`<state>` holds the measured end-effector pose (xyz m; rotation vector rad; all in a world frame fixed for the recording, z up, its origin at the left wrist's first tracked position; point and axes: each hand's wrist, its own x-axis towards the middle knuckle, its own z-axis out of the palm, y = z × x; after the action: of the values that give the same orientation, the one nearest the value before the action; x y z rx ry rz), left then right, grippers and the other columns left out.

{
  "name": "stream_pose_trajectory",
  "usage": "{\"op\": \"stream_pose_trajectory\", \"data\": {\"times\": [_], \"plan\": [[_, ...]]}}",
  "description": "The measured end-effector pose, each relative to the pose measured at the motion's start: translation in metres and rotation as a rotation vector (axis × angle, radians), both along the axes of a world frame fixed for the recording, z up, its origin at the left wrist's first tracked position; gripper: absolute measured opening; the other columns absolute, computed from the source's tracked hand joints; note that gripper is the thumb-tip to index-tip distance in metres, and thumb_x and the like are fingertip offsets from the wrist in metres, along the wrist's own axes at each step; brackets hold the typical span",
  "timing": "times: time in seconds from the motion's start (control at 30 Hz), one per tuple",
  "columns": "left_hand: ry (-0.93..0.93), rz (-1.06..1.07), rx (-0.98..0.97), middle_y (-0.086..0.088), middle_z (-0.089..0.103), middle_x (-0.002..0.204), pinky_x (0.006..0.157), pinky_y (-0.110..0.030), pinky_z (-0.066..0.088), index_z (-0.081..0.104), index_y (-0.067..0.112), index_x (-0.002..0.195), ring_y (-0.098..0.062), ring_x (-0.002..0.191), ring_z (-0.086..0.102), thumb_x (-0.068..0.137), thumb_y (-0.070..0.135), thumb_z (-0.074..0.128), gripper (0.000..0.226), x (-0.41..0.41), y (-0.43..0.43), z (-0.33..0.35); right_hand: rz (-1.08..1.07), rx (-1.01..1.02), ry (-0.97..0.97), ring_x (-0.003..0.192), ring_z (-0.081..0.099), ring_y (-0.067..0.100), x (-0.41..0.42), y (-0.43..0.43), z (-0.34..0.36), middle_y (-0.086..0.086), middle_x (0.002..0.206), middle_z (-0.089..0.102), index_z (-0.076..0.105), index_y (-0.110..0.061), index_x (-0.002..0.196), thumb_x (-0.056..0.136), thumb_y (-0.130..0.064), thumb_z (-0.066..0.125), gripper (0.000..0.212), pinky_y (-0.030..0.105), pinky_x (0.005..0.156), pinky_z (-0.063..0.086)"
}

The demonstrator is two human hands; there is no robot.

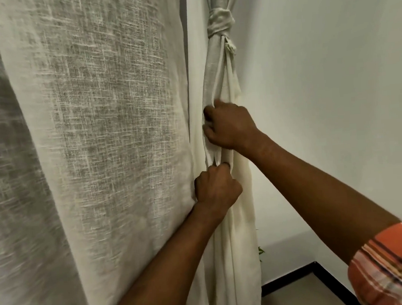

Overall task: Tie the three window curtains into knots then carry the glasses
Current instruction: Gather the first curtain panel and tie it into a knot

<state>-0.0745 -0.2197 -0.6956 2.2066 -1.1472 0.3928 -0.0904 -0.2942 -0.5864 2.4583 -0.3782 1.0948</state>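
A gathered cream curtain (218, 75) hung at centre frame, with a knot (220, 22) near the top. The right hand (229, 124) and, just below it, the left hand (218, 187) each had a grip curled tight around its folds. A hard downward tug might loosen that knot.

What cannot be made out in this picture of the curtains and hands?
Head view: fingertips of right hand and left hand, buried in the bunched curtain's folds.
The wide curtain: left part blurred, top and bottom cut by frame edges.
The green plant: mostly hidden behind the bunched curtain, too small.
The glasses: nowhere in view.
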Motion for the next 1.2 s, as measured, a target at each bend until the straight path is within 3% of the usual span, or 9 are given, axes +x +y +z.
{"op": "stream_pose_trajectory", "data": {"times": [0.2, 0.3, 0.5, 0.67, 0.87, 0.93, 1.0, 1.07, 1.2], "plan": [[-0.016, -0.015, 0.166, -0.008, 0.063, 0.090, 0.070, -0.027, 0.043, 0.062, 0.007, 0.095, -0.027, 0.089, 0.063, 0.086, 0.026, 0.048, 0.025, 0.002, -0.009, -0.030, -0.159, 0.365, 0.501, 0.091, 0.063, 0.027, 0.000, 0.007, -0.055, 0.009, 0.103, 0.065, 0.065, -0.016, 0.110, 0.086, -0.032, 0.060, 0.029, 0.031, 0.066, 0.045], [-0.044, -0.004, 0.164, -0.007, 0.065, 0.090, 0.069, -0.026, 0.042, 0.063, 0.008, 0.096, -0.025, 0.086, 0.063, 0.089, 0.034, 0.045, 0.033, 0.002, -0.012, -0.057, -0.120, 0.513, 0.542, 0.089, 0.064, 0.026, -0.007, 0.007, -0.065, 0.010, 0.102, 0.066, 0.065, -0.011, 0.108, 0.084, -0.023, 0.063, 0.027, 0.032, 0.069, 0.051], [-0.095, 0.098, 0.096, -0.009, 0.050, 0.134, 0.093, -0.044, 0.046, 0.041, 0.015, 0.137, -0.032, 0.117, 0.050, 0.088, 0.065, 0.038, 0.070, 0.000, -0.020, -0.075, -0.053, 0.446, 0.448, 0.085, 0.059, 0.024, -0.019, 0.018, -0.054, 0.008, 0.099, 0.058, 0.062, -0.011, 0.110, 0.085, -0.024, 0.061, 0.029, 0.034, 0.069, 0.050], [-0.118, 0.040, 0.051, -0.006, 0.061, 0.055, 0.045, -0.024, 0.048, 0.066, 0.008, 0.066, -0.023, 0.045, 0.060, 0.063, 0.038, 0.084, 0.036, 0.008, -0.027, -0.101, -0.052, 0.336, 0.297, 0.069, 0.056, 0.024, -0.026, 0.023, -0.071, 0.008, 0.083, 0.058, 0.067, -0.007, 0.095, 0.086, -0.018, 0.057, 0.016, 0.029, 0.058, 0.038], [0.742, -0.148, -0.266, -0.006, 0.067, 0.100, 0.079, -0.034, 0.056, 0.063, 0.009, 0.109, -0.021, 0.091, 0.065, 0.084, 0.015, 0.065, 0.026, -0.008, -0.020, -0.156, -0.128, 0.441, 0.150, 0.071, 0.062, 0.025, -0.029, 0.012, -0.173, 0.006, 0.074, 0.064, 0.067, -0.008, 0.078, 0.083, -0.010, 0.054, 0.014, 0.027, 0.053, 0.032], [0.831, -0.144, -0.257, -0.007, 0.067, 0.107, 0.083, -0.035, 0.056, 0.062, 0.010, 0.112, -0.020, 0.096, 0.065, 0.084, 0.014, 0.067, 0.029, -0.011, -0.018, -0.168, -0.140, 0.519, 0.216, 0.075, 0.063, 0.024, -0.034, 0.009, -0.207, 0.005, 0.078, 0.064, 0.066, -0.008, 0.079, 0.086, -0.011, 0.052, 0.016, 0.028, 0.052, 0.033], [0.733, -0.104, -0.099, -0.007, 0.069, 0.103, 0.081, -0.030, 0.055, 0.066, 0.011, 0.106, -0.021, 0.093, 0.066, 0.087, 0.025, 0.063, 0.024, -0.015, -0.015, -0.178, -0.132, 0.557, 0.286, 0.082, 0.064, 0.023, -0.036, 0.002, -0.222, 0.007, 0.092, 0.068, 0.070, -0.011, 0.096, 0.090, -0.015, 0.051, 0.021, 0.028, 0.061, 0.044], [0.370, -0.080, 0.133, -0.007, 0.069, 0.097, 0.074, -0.025, 0.049, 0.066, 0.010, 0.098, -0.022, 0.088, 0.066, 0.093, 0.035, 0.053, 0.029, -0.019, -0.013, -0.184, -0.136, 0.538, 0.319, 0.084, 0.065, 0.023, -0.040, -0.002, -0.222, 0.007, 0.097, 0.068, 0.070, -0.014, 0.103, 0.092, -0.018, 0.051, 0.023, 0.027, 0.064, 0.043], [0.108, -0.152, 0.176, -0.012, 0.069, 0.095, 0.074, -0.031, 0.052, 0.066, 0.005, 0.098, -0.028, 0.083, 0.066, 0.095, 0.036, 0.049, 0.036, -0.022, -0.022, -0.191, -0.065, 0.430, -0.042, 0.075, 0.062, 0.029, -0.046, 0.003, -0.199, 0.014, 0.088, 0.062, 0.068, -0.013, 0.110, 0.091, -0.018, 0.054, 0.024, 0.026, 0.054, 0.036]]}}
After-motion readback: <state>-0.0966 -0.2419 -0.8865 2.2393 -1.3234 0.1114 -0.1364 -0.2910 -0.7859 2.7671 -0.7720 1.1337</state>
